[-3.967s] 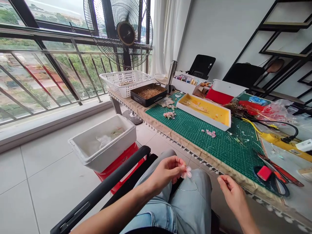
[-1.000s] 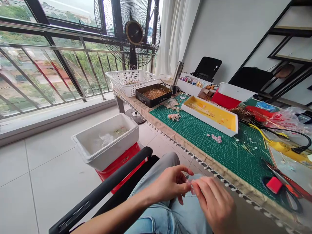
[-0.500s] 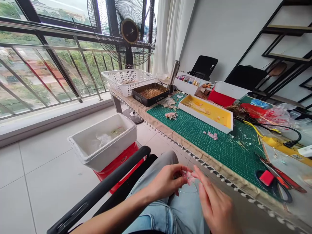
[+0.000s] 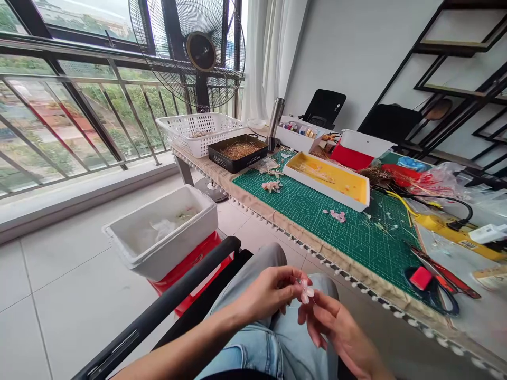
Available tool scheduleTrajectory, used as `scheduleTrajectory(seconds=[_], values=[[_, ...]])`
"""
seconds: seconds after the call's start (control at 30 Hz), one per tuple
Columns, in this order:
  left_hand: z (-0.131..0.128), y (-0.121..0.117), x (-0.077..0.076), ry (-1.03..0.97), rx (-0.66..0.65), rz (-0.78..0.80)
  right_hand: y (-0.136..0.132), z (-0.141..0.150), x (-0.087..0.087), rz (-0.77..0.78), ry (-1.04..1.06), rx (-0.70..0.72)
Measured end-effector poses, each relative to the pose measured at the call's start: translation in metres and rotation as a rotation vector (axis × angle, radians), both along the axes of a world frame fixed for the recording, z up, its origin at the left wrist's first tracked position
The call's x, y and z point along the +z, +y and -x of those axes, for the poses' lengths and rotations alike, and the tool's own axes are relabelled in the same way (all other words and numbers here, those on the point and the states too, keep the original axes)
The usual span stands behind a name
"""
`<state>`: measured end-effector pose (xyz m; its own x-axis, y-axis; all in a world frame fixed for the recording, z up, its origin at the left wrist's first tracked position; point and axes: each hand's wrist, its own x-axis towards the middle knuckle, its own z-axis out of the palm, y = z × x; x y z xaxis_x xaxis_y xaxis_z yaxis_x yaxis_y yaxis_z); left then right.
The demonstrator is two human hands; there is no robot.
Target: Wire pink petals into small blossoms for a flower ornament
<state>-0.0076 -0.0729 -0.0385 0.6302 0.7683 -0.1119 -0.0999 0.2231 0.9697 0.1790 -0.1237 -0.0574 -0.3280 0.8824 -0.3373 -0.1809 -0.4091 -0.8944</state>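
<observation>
At left hand (image 4: 267,290), wire-stemmed pink flower (image 4: 305,291)

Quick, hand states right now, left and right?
Left hand: closed, holding a wire-stemmed pink flower.
Right hand: fingertips at the flower; grip cannot be told.

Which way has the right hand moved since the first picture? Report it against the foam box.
Yes: the right hand moved toward the foam box.

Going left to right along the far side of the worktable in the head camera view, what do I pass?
White plastic basket, black tray of dry golden strands, steel flask, white box of craft supplies, yellow-lined white tray, red and white box, clear plastic bag.
</observation>
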Motion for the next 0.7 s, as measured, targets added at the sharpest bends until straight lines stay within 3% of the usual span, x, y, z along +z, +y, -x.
scheduleTrajectory(seconds=[0.47, 0.6, 0.7], values=[[0.002, -0.004, 0.004, 0.137, -0.002, -0.165, 0.009, 0.006, 0.006, -0.246, -0.380, 0.167], [0.003, -0.005, 0.006, 0.166, 0.005, -0.214, 0.011, 0.002, 0.004, -0.405, -0.655, 0.221], [0.003, -0.004, 0.004, 0.217, 0.051, -0.259, 0.015, -0.009, -0.005, -0.583, -1.014, 0.143]])
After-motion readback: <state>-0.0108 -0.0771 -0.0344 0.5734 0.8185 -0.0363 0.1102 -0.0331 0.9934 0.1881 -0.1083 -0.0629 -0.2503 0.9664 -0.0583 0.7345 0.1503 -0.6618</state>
